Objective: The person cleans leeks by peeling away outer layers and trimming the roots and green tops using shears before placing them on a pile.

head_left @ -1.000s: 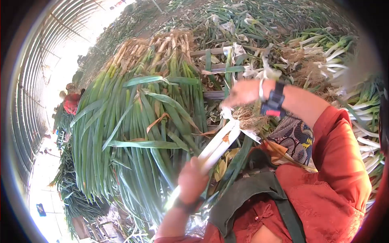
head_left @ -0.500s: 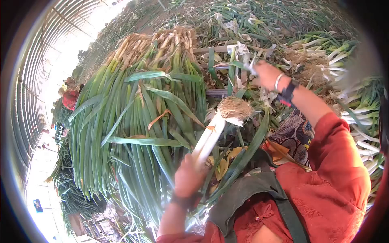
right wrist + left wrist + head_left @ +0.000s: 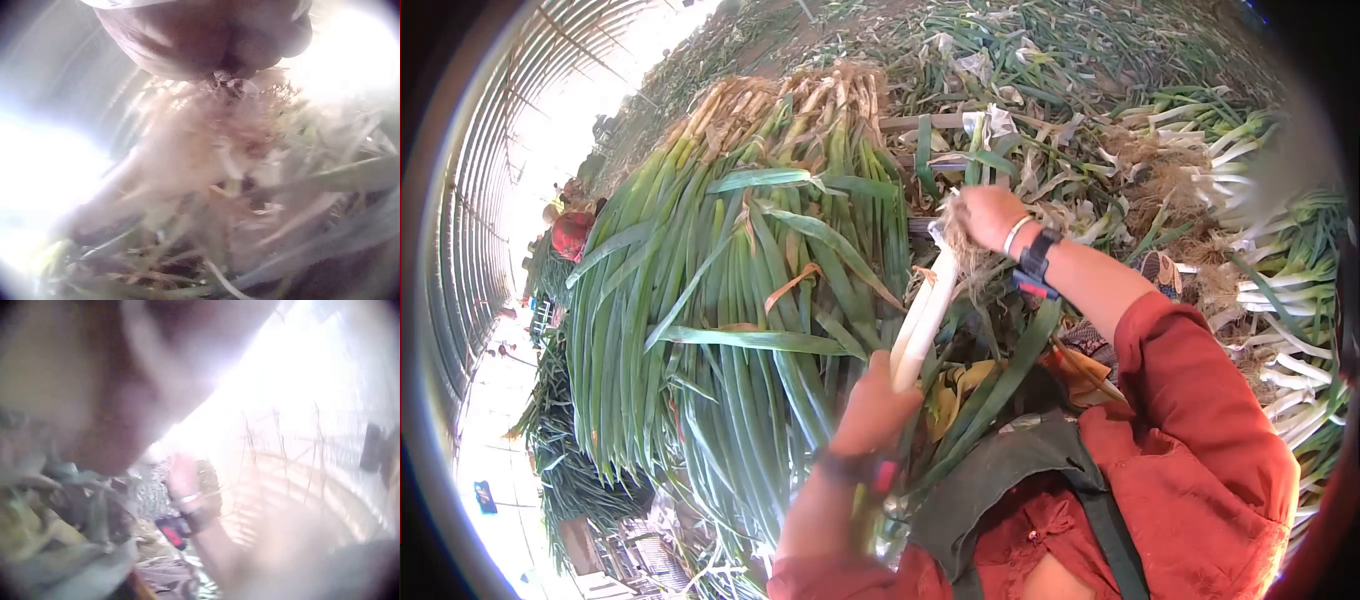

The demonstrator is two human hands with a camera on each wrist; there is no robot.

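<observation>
Left hand (image 3: 878, 405) is wrapped tight round the lower white stalk of a big green onion (image 3: 922, 320), held up at a slant in front of the person, just beside the stacked heap (image 3: 730, 260) of more of them. Right hand (image 3: 990, 215) is closed on the root tuft (image 3: 212, 125) at the top end, fingers curled into it. I reckon the trick here is a firm lower grip and pulling along the stalk, not sideways, so nothing snaps.
</observation>
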